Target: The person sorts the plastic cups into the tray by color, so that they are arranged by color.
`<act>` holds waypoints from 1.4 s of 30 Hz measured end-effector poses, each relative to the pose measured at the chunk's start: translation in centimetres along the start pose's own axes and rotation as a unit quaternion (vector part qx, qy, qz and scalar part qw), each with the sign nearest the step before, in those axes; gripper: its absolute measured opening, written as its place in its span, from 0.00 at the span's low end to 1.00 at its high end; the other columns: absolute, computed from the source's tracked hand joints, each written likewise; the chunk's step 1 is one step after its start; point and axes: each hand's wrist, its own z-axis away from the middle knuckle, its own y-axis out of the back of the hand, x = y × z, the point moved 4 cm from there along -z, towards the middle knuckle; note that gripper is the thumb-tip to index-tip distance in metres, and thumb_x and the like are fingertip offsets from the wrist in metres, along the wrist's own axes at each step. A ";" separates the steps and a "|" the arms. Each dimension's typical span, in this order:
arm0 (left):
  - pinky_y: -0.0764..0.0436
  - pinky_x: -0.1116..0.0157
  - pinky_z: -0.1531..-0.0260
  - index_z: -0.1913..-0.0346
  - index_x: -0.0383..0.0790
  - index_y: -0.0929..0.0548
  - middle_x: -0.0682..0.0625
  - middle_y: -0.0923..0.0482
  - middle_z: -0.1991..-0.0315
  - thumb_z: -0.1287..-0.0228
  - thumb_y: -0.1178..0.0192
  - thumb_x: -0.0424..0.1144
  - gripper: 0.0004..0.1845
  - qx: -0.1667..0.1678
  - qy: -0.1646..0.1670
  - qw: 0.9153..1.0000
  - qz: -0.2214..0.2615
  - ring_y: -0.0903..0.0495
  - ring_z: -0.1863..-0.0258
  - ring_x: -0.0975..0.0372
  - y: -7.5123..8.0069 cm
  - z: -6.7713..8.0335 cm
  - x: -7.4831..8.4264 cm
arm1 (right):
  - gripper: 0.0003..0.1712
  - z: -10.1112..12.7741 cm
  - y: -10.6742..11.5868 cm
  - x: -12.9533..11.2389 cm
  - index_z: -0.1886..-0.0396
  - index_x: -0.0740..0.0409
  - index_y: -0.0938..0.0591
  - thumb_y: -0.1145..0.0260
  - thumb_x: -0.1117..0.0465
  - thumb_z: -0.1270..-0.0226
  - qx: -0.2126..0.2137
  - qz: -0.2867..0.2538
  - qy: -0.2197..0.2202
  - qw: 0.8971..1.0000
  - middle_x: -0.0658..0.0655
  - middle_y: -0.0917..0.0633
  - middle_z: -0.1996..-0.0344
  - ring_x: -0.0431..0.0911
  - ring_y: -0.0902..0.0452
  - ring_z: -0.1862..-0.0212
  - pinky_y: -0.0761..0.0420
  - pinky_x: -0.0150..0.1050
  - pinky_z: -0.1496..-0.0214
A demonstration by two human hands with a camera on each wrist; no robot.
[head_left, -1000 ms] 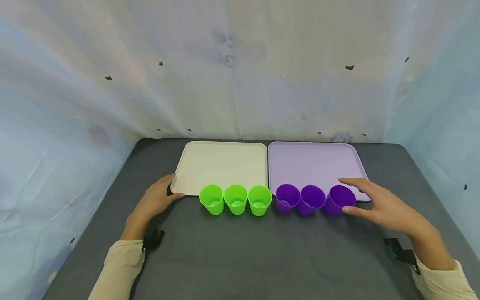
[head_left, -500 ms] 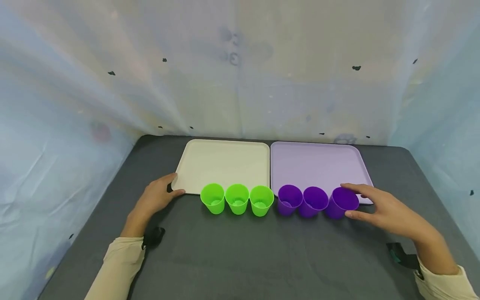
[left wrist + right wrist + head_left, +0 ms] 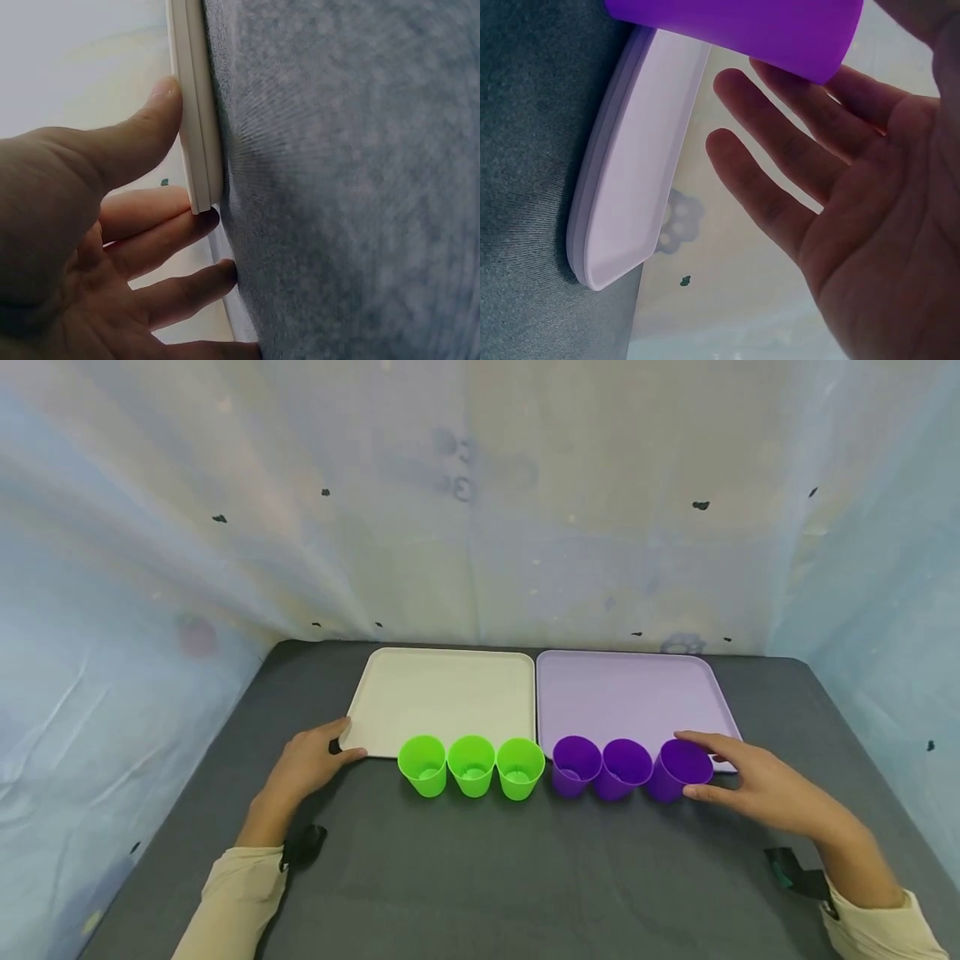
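Observation:
In the head view, my left hand (image 3: 303,767) touches the left front corner of a cream tray (image 3: 442,685). The left wrist view shows that thumb (image 3: 146,131) laid along the tray's edge (image 3: 196,112), with loosely extended fingers at its end. My right hand (image 3: 765,781) holds the rightmost purple cup (image 3: 667,778), thumb in front of the rim and index finger behind it. In the right wrist view, this cup (image 3: 757,30) hides some fingertips; two other fingers (image 3: 769,202) extend apart from it. Two more purple cups (image 3: 576,766) stand to its left.
A lilac tray (image 3: 630,689) lies right of the cream one, behind the purple cups. Three bright green cups (image 3: 472,766) stand upright along the cream tray's front edge. All rest on a dark grey table (image 3: 480,877), with a pale patterned curtain (image 3: 480,543) behind.
My right hand has closed in around the rightmost purple cup, its index finger drawing nearer the rim. The left hand stays at the cream tray's corner. The head view shifted slightly.

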 end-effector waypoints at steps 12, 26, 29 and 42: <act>0.32 0.36 0.38 0.24 0.33 0.41 0.27 0.35 0.31 0.33 0.38 0.55 0.44 -0.003 0.013 1.000 -0.005 0.33 0.34 0.32 -0.8 -0.5 0.2 | 0.37 -0.4 1.5 0.3 0.30 0.43 0.28 0.27 0.49 0.38 0.034 0.026 0.014 0.999 0.52 0.20 0.38 0.50 0.19 0.48 0.18 0.41 0.55; 0.34 0.34 0.39 0.25 0.32 0.39 0.25 0.34 0.32 0.32 0.38 0.53 0.41 -0.001 0.018 1.000 -0.006 0.33 0.35 0.31 -1.1 -1.1 0.4 | 0.40 -1.5 4.9 -0.4 0.28 0.52 0.31 0.30 0.44 0.36 0.065 -0.005 -0.096 0.993 0.64 0.18 0.44 0.62 0.21 0.46 0.22 0.59 0.55; 0.34 0.34 0.39 0.25 0.33 0.39 0.26 0.34 0.32 0.32 0.38 0.54 0.42 -0.003 0.020 1.000 -0.008 0.33 0.35 0.31 -1.1 -1.2 0.4 | 0.40 -3.0 5.2 -1.2 0.28 0.51 0.30 0.30 0.43 0.36 0.057 -0.009 -0.091 0.994 0.61 0.16 0.47 0.61 0.20 0.46 0.21 0.55 0.55; 0.30 0.35 0.41 0.25 0.38 0.36 0.25 0.33 0.34 0.36 0.33 0.51 0.42 -0.005 0.009 1.000 -0.018 0.32 0.36 0.30 -1.2 -1.3 0.8 | 0.40 -8.8 6.2 -5.2 0.29 0.46 0.29 0.30 0.38 0.38 0.015 0.003 -0.043 0.999 0.54 0.16 0.47 0.55 0.22 0.43 0.21 0.57 0.48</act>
